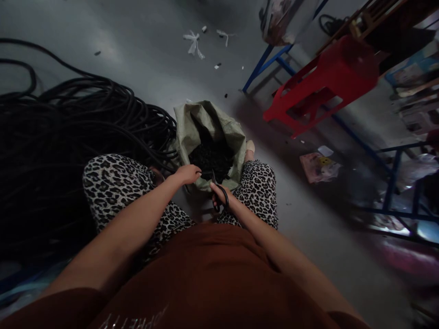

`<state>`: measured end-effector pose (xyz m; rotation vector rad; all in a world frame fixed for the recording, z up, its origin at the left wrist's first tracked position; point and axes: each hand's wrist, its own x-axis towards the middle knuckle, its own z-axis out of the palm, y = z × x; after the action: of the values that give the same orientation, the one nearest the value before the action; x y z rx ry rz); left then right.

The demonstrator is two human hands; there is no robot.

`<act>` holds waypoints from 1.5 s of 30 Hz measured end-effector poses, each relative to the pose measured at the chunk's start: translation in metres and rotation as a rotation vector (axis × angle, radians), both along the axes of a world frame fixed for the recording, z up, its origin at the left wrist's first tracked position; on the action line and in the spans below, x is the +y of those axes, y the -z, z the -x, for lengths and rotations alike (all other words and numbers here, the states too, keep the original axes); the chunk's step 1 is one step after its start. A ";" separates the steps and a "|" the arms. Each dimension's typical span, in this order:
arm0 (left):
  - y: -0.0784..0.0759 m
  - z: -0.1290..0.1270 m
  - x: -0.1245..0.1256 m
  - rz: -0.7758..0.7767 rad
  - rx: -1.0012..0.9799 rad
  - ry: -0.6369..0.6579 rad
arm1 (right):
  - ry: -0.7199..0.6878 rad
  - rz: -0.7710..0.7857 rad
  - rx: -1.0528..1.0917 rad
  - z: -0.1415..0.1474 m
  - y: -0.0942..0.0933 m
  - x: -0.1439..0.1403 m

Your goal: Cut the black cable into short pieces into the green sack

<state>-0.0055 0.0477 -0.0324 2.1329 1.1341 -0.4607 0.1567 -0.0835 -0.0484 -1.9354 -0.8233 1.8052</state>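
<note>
My right hand (218, 193) grips black-handled scissors (225, 195), whose blades point up over the near rim of a pale green woven sack (188, 130). Closed fingers of my left hand (189, 174) hold a black rubber cord (163, 165) at the sack's near left side. A short dark end seems to stick out of the fingers toward the blades; whether they touch it I cannot tell. Inside the open sack lies a heap of small black pieces (214, 157). The sack stands between my knees.
A large tangled pile of black cord (113, 100) covers the floor at left. To the right are a red plastic stool (329, 87) lying tilted, blue metal frames (262, 66) and a plastic packet (317, 168). White plastic scraps (194, 43) lie on the floor ahead.
</note>
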 end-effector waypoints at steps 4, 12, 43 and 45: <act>0.000 0.000 -0.001 0.000 -0.007 0.013 | -0.020 0.012 0.002 0.002 -0.003 0.001; -0.001 -0.001 -0.002 0.009 -0.019 0.006 | -0.035 0.013 0.026 0.003 -0.004 0.002; 0.004 -0.001 -0.003 0.034 -0.043 0.036 | -0.042 0.059 0.009 0.006 -0.015 0.005; 0.005 0.000 -0.003 0.035 -0.048 0.036 | -0.029 0.069 0.004 0.007 -0.015 0.005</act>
<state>-0.0051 0.0447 -0.0373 2.1264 1.0550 -0.4407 0.1500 -0.0788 -0.0334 -1.9706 -0.8020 1.8772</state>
